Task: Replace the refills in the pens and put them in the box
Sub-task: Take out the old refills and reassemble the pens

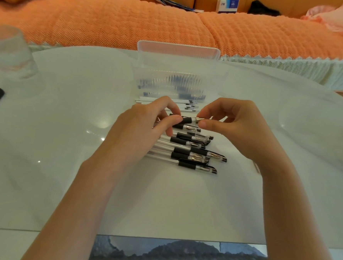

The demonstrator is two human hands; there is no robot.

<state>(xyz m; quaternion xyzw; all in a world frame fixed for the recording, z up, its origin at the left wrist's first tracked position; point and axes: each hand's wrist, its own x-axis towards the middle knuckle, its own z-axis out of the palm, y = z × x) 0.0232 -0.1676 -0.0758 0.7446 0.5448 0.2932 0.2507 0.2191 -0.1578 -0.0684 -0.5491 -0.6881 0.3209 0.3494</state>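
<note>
Both hands met above the counter (66, 123), holding one pen (187, 120) level between them. The left hand (147, 120) gripped the barrel near its black sleeve. The right hand (233, 121) pinched the metal tip between thumb and forefinger. A pile of capped pens (189, 151) lay at 6 o'clock from the held pen. Loose refills (168, 104) lay at 12 o'clock, with the clear box (169, 83) just beyond, some pens already inside. Judging by the grip, the left should keep the barrel steady while the right turns the tip squarely, low over the counter.
</note>
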